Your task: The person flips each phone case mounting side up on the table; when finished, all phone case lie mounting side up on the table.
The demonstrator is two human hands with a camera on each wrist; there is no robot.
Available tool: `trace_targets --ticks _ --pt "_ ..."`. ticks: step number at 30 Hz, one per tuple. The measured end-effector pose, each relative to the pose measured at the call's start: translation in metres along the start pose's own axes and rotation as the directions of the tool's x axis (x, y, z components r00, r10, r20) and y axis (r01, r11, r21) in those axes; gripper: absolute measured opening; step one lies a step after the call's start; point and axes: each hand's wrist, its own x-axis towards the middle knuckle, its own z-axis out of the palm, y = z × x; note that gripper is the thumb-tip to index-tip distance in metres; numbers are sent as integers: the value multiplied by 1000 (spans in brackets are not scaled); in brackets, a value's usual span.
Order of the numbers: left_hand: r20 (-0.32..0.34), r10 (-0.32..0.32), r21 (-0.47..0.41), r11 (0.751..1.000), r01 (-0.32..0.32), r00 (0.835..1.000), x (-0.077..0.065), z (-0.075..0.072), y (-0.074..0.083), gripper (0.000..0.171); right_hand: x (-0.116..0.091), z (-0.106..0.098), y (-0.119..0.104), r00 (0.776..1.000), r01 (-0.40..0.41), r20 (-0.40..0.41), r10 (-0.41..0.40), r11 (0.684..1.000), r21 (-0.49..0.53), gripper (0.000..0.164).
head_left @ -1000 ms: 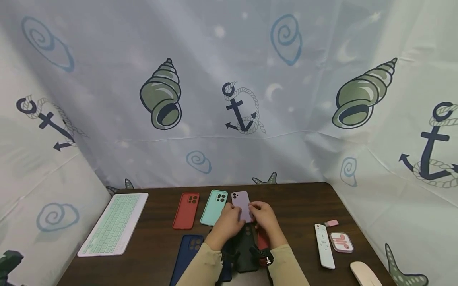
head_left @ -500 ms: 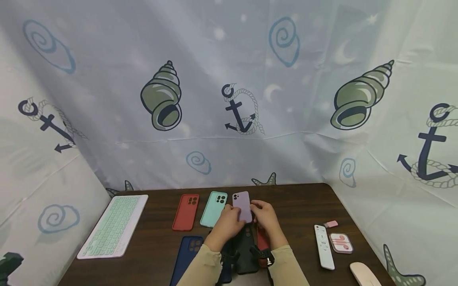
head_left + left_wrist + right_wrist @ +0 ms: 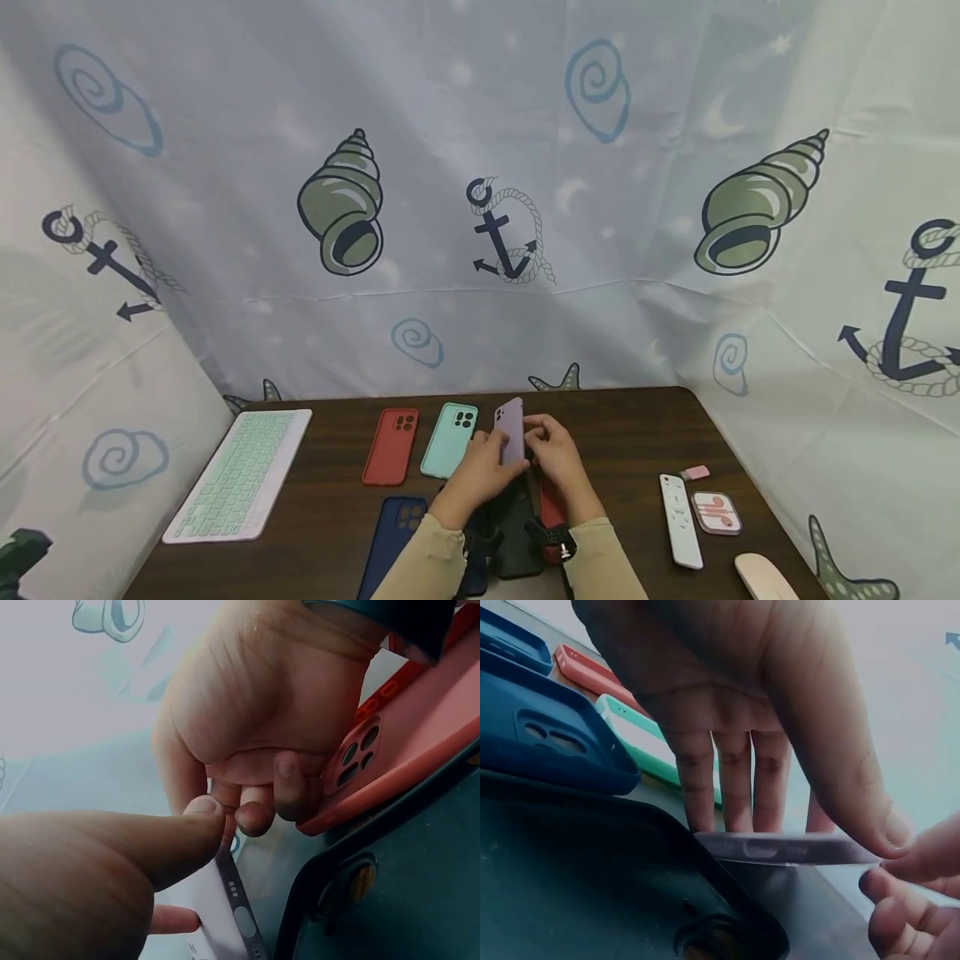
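A lavender phone case (image 3: pixel 510 431) is held up at the middle of the table, tilted, its camera holes facing me. My left hand (image 3: pixel 485 469) grips it, with fingers along the far-left side and thumb at the near edge. At its right edge is my right hand (image 3: pixel 557 458); in the right wrist view its thumb and fingertips meet at the case's corner (image 3: pixel 855 851), beside the left thumb. Below the hands lie a black phone case (image 3: pixel 517 533) and a red phone case (image 3: pixel 551 504), partly hidden by the wrists.
A red phone case (image 3: pixel 391 447), a mint one (image 3: pixel 448 440) and a blue one (image 3: pixel 390 542) lie left of the hands. Farther left is a keyboard (image 3: pixel 238 475). On the right are a remote (image 3: pixel 681 521), boxed earphones (image 3: pixel 716 512), a pink USB stick (image 3: pixel 695 472) and a mouse (image 3: pixel 765 577).
The lavender case has shifted slightly right and been turned and tilted up, so it looks narrower. The left thumb has moved right along its near edge. Other cases stay in place.
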Motion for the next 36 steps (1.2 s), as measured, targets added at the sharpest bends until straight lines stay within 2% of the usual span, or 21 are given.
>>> trace_targets --ticks 4,9,15,22,29,36 --pt "-15 -1 -16 1000 1 1000 0 2 -3 63 -1 2 1 998 55 27 -55 998 8 30" --pt "-5 -5 -59 998 5 1000 1 -1 -4 61 1 2 2 996 75 45 -76 997 13 29" --pt "57 -19 -109 994 25 998 -2 -14 -1 56 -1 3 4 998 44 48 -43 999 -15 21" --pt "99 -5 -199 980 25 995 1 -26 -2 50 -2 3 10 991 -58 113 68 994 -90 26" --pt "109 -2 -192 981 23 994 0 -35 -5 49 -3 2 11 986 -91 135 103 991 -95 31" --pt "65 0 -177 984 12 998 0 -45 -10 46 -3 3 10 985 -63 159 73 996 -68 34"
